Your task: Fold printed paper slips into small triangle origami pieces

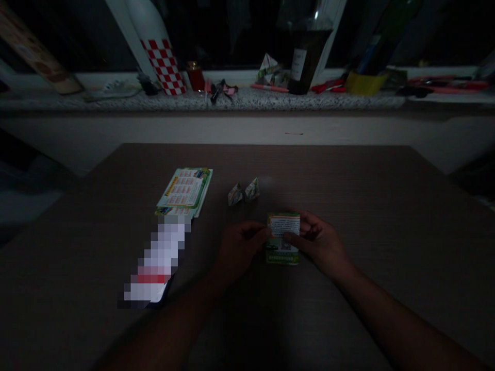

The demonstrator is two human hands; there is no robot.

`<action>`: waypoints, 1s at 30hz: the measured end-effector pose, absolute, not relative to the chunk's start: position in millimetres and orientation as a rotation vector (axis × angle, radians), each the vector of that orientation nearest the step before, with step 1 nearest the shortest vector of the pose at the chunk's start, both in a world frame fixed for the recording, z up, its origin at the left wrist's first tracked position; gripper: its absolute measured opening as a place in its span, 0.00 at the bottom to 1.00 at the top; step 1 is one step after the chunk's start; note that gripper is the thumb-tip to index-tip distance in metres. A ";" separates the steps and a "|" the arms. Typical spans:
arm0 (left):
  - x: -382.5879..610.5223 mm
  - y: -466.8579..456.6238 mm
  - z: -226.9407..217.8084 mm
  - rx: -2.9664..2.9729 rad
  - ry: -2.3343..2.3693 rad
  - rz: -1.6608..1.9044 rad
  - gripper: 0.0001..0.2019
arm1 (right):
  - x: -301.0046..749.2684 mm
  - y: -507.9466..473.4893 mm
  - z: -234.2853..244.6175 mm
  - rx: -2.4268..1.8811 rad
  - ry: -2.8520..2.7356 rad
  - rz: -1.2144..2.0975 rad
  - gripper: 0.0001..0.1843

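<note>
Between both hands, over the middle of the dark table, is a small printed paper card (283,252) with green edges and lines of text. My left hand (242,250) pinches its left edge between thumb and fingers. On the right side, my right hand (319,242) grips the card, its thumb lying across the front and its fingers behind. Just beyond my left hand stand two small folded paper pieces (235,195), close together. To the left lies a stack of printed calendar cards (183,188), with a phone-like device (162,263), its screen blurred out, in front of it.
A granite windowsill (240,105) runs behind the wooden table (348,175). On it stand a white bottle with red checks (164,62), a dark bottle with a label (303,62), a small red jar (195,77), a yellow container (365,83) and a folded paper piece (268,69).
</note>
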State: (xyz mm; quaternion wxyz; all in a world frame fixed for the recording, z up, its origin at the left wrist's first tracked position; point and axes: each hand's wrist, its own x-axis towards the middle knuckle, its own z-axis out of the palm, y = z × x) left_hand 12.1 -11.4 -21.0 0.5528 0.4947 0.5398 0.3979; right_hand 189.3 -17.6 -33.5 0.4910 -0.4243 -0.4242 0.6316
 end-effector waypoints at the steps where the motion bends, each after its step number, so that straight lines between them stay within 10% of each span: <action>1: 12.0 -11.3 -21.0 1.175 1.278 0.942 0.12 | 189.3 -17.5 -33.7 -1.030 -1.027 1.534 0.23; 30: 11.5 -11.7 -21.4 1.189 1.262 0.921 0.12 | 189.4 -18.1 -36.1 -1.003 -1.028 1.548 0.19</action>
